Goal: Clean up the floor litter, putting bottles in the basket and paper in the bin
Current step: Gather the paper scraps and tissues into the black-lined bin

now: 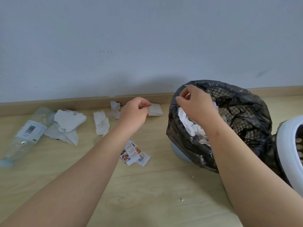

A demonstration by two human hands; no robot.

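Nearest the camera, a small heap of printed card scraps [135, 153] lies on the wooden floor [147, 194], between the two forearms. Farther left, a clear plastic bottle [27, 133] lies on its side, its long axis running from the cap at the near left up towards the far right. Torn white sheets [68, 123] lie just beside it, with a tissue strip [101, 122] a little to the right.

Beyond these, the left hand [133, 113] pinches a folded paper [155, 109] by its left edge, thumb against fingertips. The piece is white and flat, and it points rightward at the bin [255, 112]. So the bin's mouth lies to the right of that hand, near but not under it, and the drop calls for a short carry to the right.

The right hand [195, 107] hangs over the bin's near rim with fingers curled. Whether it grips a scrap cannot be told. White paper [185, 118] shows inside the black liner. The basket [290, 145] sits at the right edge, touching the bin. A crumpled piece [114, 105] lies farthest, by the skirting.
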